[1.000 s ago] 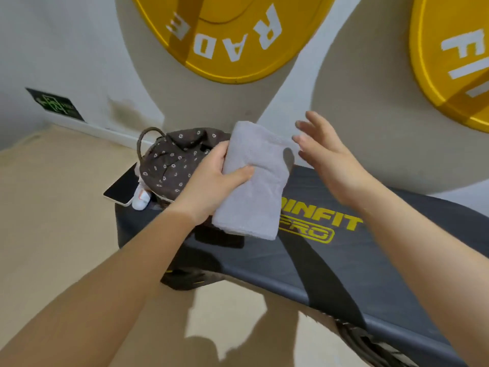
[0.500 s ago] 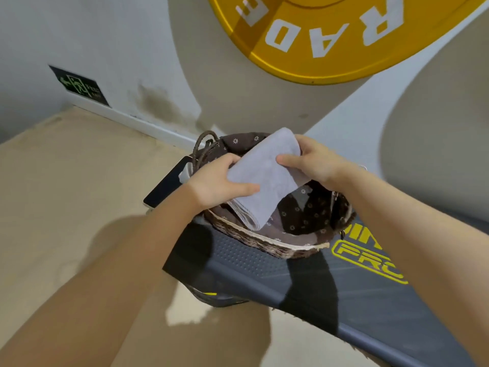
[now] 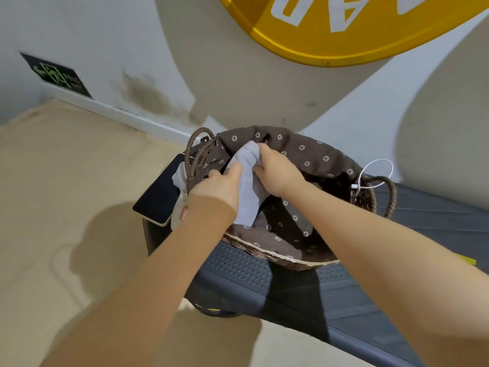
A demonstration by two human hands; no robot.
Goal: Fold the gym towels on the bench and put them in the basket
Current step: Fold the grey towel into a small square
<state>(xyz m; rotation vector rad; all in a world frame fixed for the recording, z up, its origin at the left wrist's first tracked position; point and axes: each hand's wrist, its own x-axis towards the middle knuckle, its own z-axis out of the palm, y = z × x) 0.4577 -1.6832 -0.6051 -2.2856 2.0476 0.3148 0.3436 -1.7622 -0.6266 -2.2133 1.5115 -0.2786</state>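
A: From the head camera, what are your hands doing?

B: Your left hand (image 3: 219,189) grips the folded grey towel (image 3: 247,192) along its left side, thumb laid across the cloth. Your right hand (image 3: 277,173) pinches the towel's upper right edge, fingers curled over it.

A: And where is the towel?

B: You hold it inside the mouth of the wicker basket (image 3: 277,256), tilted, its lower corner down against the brown flower-print lining (image 3: 304,152). Whether that corner touches the basket floor, you cannot tell.

A: Where does the basket stand?

B: On the end of the dark weight bench (image 3: 264,276), on its dotted pad. It has a rope handle (image 3: 194,152) at the left and another at the right, and a white plastic tie (image 3: 375,173) loops off the right one.

A: Anything beside it?

B: Just left of the basket a phone (image 3: 158,197) lies screen up, overhanging the bench end, with a small white object (image 3: 178,202) between it and the basket. Behind, a yellow weight plate (image 3: 344,27) hangs on the wall, and a green exit sign (image 3: 57,75) sits low at the left.
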